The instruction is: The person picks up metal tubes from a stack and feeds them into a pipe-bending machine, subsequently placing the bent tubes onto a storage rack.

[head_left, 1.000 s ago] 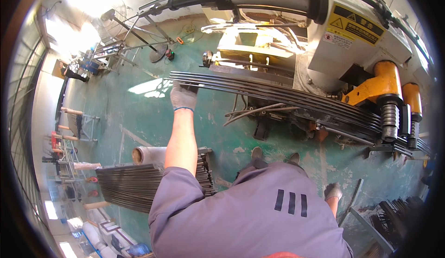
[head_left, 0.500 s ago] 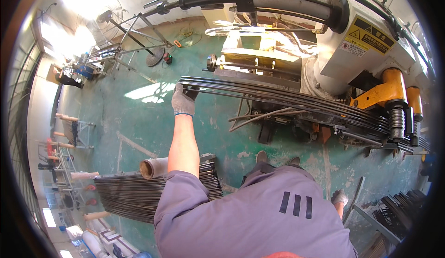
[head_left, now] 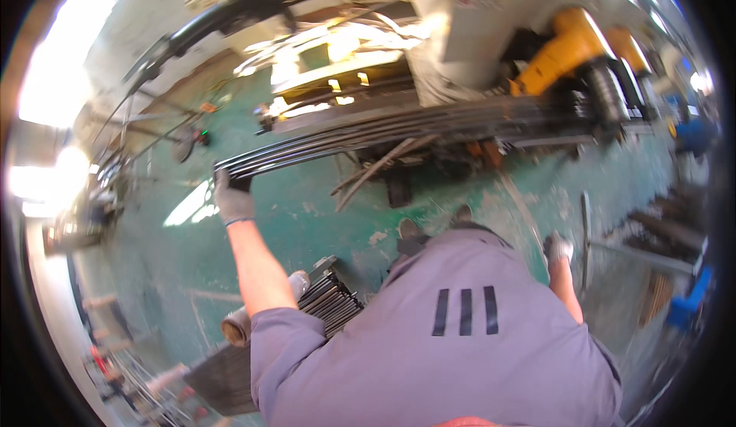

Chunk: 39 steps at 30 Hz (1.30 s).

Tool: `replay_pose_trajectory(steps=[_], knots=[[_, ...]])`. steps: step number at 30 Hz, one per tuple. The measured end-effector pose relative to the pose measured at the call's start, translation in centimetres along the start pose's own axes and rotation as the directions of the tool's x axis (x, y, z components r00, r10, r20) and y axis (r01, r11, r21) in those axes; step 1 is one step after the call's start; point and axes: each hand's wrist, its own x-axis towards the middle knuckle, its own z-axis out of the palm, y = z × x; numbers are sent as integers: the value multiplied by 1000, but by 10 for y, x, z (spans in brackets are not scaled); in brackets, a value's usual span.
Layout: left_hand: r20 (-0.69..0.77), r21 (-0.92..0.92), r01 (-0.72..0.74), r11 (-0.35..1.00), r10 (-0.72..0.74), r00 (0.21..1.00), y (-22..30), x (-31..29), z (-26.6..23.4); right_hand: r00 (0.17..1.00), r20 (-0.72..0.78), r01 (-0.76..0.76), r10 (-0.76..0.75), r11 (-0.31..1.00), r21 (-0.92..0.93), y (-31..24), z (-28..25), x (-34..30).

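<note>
My left hand point(head_left: 233, 198), in a grey work glove, grips the left ends of a bundle of long dark metal tubes point(head_left: 337, 142). The tubes lie side by side and run to the right, where their far ends pass under the orange-and-steel press part point(head_left: 567, 51) of a large machine. My right hand point(head_left: 559, 247), also gloved, hangs low at my right side, away from the tubes. Motion blur smears its fingers, and I see nothing in it.
A stack of dark rods point(head_left: 331, 304) lies at the lower left beside a cardboard roll point(head_left: 236, 327). More dark stock point(head_left: 667, 228) sits on a rack at the right. Cables point(head_left: 376, 170) hang beneath the tubes. The green floor point(head_left: 307, 220) is scuffed.
My view has swung toward the right, so the machine and tubes sit farther left. My left hand still holds the tube ends. My right hand is raised slightly and shows more forearm.
</note>
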Motion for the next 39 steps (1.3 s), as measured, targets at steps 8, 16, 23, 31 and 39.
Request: replay_pose_trajectory(steps=[8,16,23,31,39], knots=[[33,79,81,994,-84,996,8,-17,19,988,73,-145,135,978,153,-22,-3,6],[-334,-81,-85,993,53,941,-49,-61,77,981,185,-83,65,993,88,-70,19,104],[623,63,-445,-893,-314,717,-239,-139,96,916,331,-144,227,956,-256,-81,24,231],[586,756,-616,-223,-191,788,-365,-193,263,844,461,252,-275,961,112,-107,24,316],[99,206,500,841,-526,845,-367,-164,194,945,324,165,-46,922,-351,-122,-3,201]])
